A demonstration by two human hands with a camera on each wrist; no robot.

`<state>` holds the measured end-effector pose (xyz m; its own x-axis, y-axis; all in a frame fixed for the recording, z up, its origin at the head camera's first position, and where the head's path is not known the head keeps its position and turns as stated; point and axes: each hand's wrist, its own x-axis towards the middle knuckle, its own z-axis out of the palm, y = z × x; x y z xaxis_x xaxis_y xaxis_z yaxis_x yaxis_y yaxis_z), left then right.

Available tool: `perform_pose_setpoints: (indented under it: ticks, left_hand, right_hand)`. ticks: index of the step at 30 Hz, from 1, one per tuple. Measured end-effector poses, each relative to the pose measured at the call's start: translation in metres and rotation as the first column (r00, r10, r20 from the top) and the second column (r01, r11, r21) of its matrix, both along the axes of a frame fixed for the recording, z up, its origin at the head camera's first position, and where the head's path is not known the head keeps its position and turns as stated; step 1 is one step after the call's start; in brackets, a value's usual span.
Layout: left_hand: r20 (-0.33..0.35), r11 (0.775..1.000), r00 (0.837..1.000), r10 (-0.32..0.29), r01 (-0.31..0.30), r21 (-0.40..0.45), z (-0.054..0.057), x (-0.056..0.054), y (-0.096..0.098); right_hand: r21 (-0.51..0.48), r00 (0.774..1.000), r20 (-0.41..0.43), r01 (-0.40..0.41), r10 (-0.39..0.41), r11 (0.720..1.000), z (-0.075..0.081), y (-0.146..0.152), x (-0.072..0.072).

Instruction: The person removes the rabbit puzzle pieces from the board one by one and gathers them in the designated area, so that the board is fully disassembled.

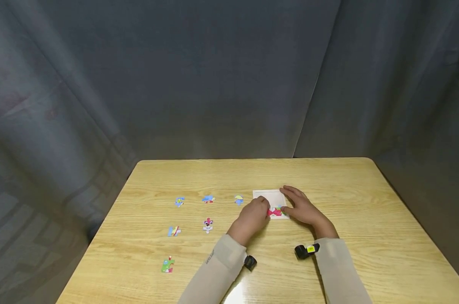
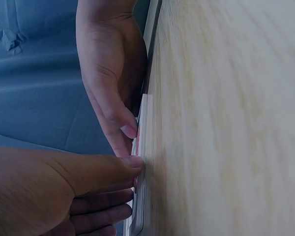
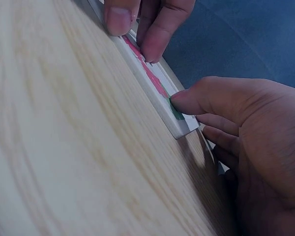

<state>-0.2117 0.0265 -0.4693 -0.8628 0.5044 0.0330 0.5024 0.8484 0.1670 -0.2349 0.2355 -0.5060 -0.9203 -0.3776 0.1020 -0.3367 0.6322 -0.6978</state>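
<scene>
A small white puzzle tray [image 1: 271, 196] lies on the table between both hands, with pink and green jigsaw pieces [image 1: 277, 211] along its near side. My left hand [image 1: 254, 214] bends over the tray's near left corner and pinches a puzzle piece there, mostly hidden by the fingers. In the right wrist view, the left thumb [image 3: 119, 20] is at the tray's rim and a fingertip at the pink print. My right hand [image 1: 304, 210] holds the tray's right side. Its thumb [image 3: 187, 101] rests by the green print, the other fingers beyond the edge.
Loose jigsaw pieces lie left of the tray: a blue-and-yellow one [image 1: 239, 200], a blue-and-red one [image 1: 208, 199], a character piece [image 1: 208, 225], a green one [image 1: 168, 265] and others. Dark curtains [image 1: 214, 84] hang behind the wooden table [image 1: 366, 198].
</scene>
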Motion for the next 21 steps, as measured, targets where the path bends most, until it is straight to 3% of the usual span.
perform_pose_setpoints:
  ticks: [11, 21]
  left_hand:
    - [-0.015, 0.999, 1.0, -0.005, 0.006, 0.043, 0.0001, -0.0016, 0.0004]
    - [0.014, 0.998, 1.0, 0.006, -0.007, 0.065, -0.0001, -0.0027, 0.0022]
  right_hand:
    - [0.013, 1.0, 0.004, 0.011, -0.011, 1.0, -0.0018, 0.0024, -0.0025]
    - [0.013, 1.0, -0.005, 0.007, -0.007, 1.0, 0.0005, 0.0024, -0.0011]
